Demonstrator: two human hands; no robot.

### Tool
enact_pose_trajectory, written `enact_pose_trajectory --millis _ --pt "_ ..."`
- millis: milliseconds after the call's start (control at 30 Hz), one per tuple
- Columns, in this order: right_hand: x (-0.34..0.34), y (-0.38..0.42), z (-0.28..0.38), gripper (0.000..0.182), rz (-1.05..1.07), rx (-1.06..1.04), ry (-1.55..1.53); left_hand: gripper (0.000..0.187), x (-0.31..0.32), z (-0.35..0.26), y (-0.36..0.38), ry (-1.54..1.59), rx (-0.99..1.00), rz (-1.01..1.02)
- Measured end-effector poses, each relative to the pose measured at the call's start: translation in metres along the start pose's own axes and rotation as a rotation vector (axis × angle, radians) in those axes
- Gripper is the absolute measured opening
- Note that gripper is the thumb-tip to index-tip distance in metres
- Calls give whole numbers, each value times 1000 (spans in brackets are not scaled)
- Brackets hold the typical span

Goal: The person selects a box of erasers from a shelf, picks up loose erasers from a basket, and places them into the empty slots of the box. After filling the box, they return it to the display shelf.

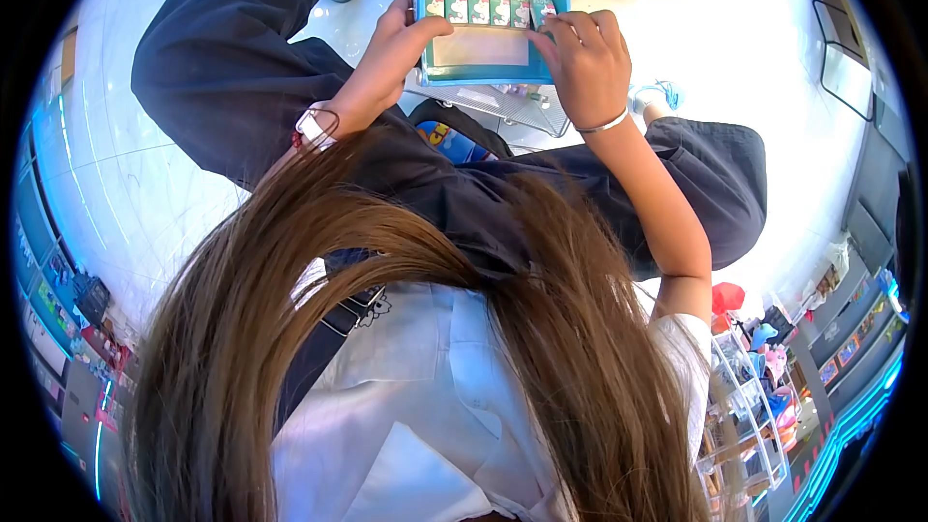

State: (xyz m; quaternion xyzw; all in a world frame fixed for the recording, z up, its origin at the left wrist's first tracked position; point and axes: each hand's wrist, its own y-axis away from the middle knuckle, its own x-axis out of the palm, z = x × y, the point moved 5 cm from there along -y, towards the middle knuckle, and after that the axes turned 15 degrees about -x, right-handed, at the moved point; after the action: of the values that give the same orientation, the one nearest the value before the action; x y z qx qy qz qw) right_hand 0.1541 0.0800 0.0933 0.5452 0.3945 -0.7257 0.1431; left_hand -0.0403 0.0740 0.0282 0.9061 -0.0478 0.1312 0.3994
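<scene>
Bright | cyan strip glow at sides | floor washed out | fisheye bend, black rim

Between the left grip (391, 48) and right grip (592, 68), on their body side, a black bag (456, 140) with blue-and-yellow print; near it, a wire mesh rack (536, 116); well right of the right grip, a black tubular frame (824, 68); far left of the left grip, pale floor tiles (92, 184) and a dark backpack (92, 298).
</scene>
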Motion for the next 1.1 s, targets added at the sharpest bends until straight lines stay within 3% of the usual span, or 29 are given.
enact_pose_trajectory --millis 533,600,733,933,1000,1100 --pt "-1 -7 -6 21 -22 60 40 48 3 2 -1 -33 89 26" --pt "-5 -13 -2 33 81 92 51 49 5 1 1 -16 57 37" --pt "5 -4 -10 37 105 92 -38 48 3 1 0 -39 32 31" --pt "10 6 -15 34 133 110 -191 46 4 3 1 8 -11 57" --pt "17 16 -24 30 70 279 -374 47 4 3 1 -19 -15 41" --pt "17 15 -27 15 104 361 -353 48 7 3 1 -31 21 38"
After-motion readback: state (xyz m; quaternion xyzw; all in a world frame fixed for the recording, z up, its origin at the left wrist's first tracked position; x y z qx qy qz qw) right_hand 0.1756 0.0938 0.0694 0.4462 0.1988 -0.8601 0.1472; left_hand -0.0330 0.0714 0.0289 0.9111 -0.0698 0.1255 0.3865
